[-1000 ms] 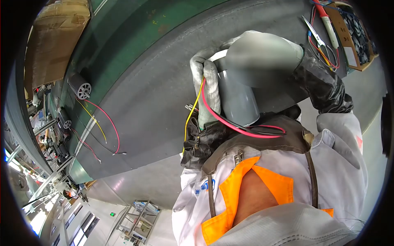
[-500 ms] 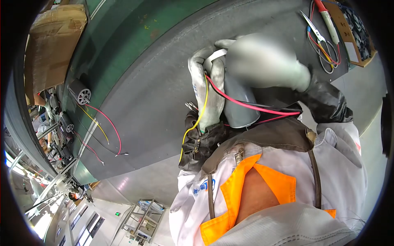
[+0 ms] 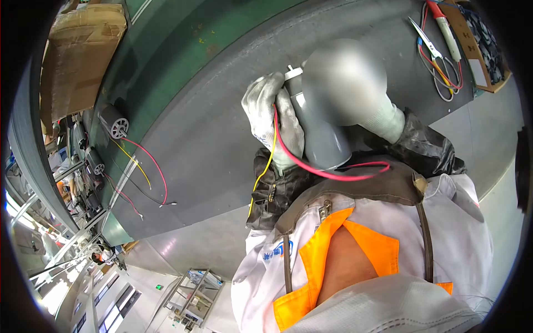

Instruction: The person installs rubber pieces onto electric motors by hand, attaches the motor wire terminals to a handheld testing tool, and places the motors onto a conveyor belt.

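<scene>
A grey cylindrical motor (image 3: 327, 141) is held tilted in front of my chest, its upper end with a short shaft in sight. My gloved left hand (image 3: 273, 114) is closed against its left side, fingers curled. Red and yellow wires (image 3: 294, 158) come out beside these fingers; the red one loops across the motor's lower end and the yellow one hangs over my left cuff. My gloved right hand (image 3: 355, 91) is at the motor's upper right side. A blur covers its fingers, so its grip is hidden.
Scissors (image 3: 426, 38) and a red-and-white tool (image 3: 444, 30) lie at the upper right, beside a carton of dark parts (image 3: 480, 47). Another motor (image 3: 114, 121) with loose wires stands on the left of the grey mat (image 3: 205, 150). A cardboard box (image 3: 80, 61) and other people's workplaces lie beyond.
My left fingers have come down off the motor's upper end, baring its shaft. My right forearm has moved down and inward. The red wire has shifted, its loop now lower over the motor's end.
</scene>
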The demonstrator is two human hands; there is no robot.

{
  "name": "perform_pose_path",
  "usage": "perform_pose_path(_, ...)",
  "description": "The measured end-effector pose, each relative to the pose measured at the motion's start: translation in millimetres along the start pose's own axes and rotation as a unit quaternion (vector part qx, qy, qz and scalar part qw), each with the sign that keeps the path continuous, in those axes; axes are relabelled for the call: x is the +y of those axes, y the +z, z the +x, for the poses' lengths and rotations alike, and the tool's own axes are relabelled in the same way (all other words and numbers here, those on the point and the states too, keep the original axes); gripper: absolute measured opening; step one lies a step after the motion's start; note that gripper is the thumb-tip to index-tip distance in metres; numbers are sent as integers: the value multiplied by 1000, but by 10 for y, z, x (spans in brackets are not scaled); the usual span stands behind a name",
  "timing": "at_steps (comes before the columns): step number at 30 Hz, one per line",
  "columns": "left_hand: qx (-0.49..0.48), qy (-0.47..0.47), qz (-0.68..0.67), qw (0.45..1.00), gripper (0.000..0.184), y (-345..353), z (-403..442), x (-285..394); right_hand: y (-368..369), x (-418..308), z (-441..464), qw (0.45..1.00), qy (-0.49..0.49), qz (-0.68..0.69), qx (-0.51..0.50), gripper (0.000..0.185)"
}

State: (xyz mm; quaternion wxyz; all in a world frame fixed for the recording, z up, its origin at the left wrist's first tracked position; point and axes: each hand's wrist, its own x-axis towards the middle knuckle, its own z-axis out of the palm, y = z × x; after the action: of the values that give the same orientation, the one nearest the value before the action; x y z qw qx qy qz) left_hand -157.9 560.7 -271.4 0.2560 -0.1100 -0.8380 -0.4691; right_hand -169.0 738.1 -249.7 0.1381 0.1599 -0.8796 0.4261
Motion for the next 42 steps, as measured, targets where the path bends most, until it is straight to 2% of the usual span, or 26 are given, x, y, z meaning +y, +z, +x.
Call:
perform_pose_path(3,-5,74,40,996,30,-1,58,-40,41,10,40,1000,-8,3,17,20)
perform_pose_path(9,-51,6,14,999,31,-11,137,-10,2,-56,207,996,-20,-61,-69,23)
perform_pose_path(15,-62,-38,-19,997,31,-156,-22,41,-12,42,43,997,-46,55,-34,24)
perform_pose_path(16,-72,-5,-33,997,33,-213,-93,22,-90,-17,-37,999,-1,40,-34,23)
perform_pose_path(18,-122,-1,-9,993,47,-435,-370,55,-248,-23,-262,990,98,24,-95,42)
perform_pose_path(19,-117,37,-72,990,41,-476,-520,-52,-270,6,-370,984,121,34,-124,55)
perform_pose_path(20,-76,30,-134,988,45,-357,-723,-57,-394,-128,-363,918,249,140,-276,85)
perform_pose_path(21,-36,25,-196,980,48,-244,-878,-53,-282,-139,-531,934,202,134,-263,98)
perform_pose_path(22,-152,-215,-254,931,57,-325,-680,36,-263,-181,-445,939,192,133,-254,98)
perform_pose_path(23,-80,-445,-448,771,71,-342,-512,261,-228,-266,-313,926,220,67,-299,99)
perform_pose_path(24,-102,-213,-296,926,76,-370,-589,47,-187,-338,-190,908,247,0,-339,100)
perform_pose_path(25,-110,39,-114,987,82,-411,-662,-165,-133,-288,-15,924,206,71,-315,94)
perform_pose_path(26,-111,40,-31,993,84,-460,-449,-187,-34,-287,264,922,207,97,-312,83)
perform_pose_path(27,-100,-17,-121,987,92,-405,-284,-382,112,-146,495,934,163,129,-291,73)
perform_pose_path(29,-77,-92,-48,992,92,-392,349,-592,455,-22,1108,960,137,93,-227,71)
perform_pose_path(30,-23,-231,-247,941,87,-319,685,-565,813,359,1455,974,71,93,-194,65)
perform_pose_path(31,6,-99,-166,981,82,-205,971,-1110,1052,549,1615,957,70,231,-161,56)
perform_pose_path(33,102,-223,-337,909,71,-154,1241,-1051,1062,436,1683,983,14,133,-123,49)
perform_pose_path(35,-2,-264,-465,845,56,-265,1235,-1161,703,57,1368,955,48,162,-245,47)
perform_pose_path(36,-52,-235,-372,897,53,-265,1074,-1319,715,119,1112,960,-61,172,-211,46)
perform_pose_path(37,-61,-267,-521,808,62,-226,911,-840,711,223,874,955,-167,171,-174,46)
perform_pose_path(38,-125,-281,-560,770,68,-246,686,-803,418,69,665,942,-80,188,-267,45)
perform_pose_path(39,-146,-279,-495,810,74,-315,497,-405,110,-40,468,912,14,208,-354,44)
perform_pose_path(40,-178,-275,-461,825,68,-385,329,-332,-28,42,303,903,20,236,-360,44)
perform_pose_path(41,-213,-256,-257,907,60,-551,151,-256,-182,145,145,892,21,264,-367,43)
perform_pose_path(42,-100,-357,-372,851,53,-563,2,63,-551,91,58,910,79,235,-334,42)
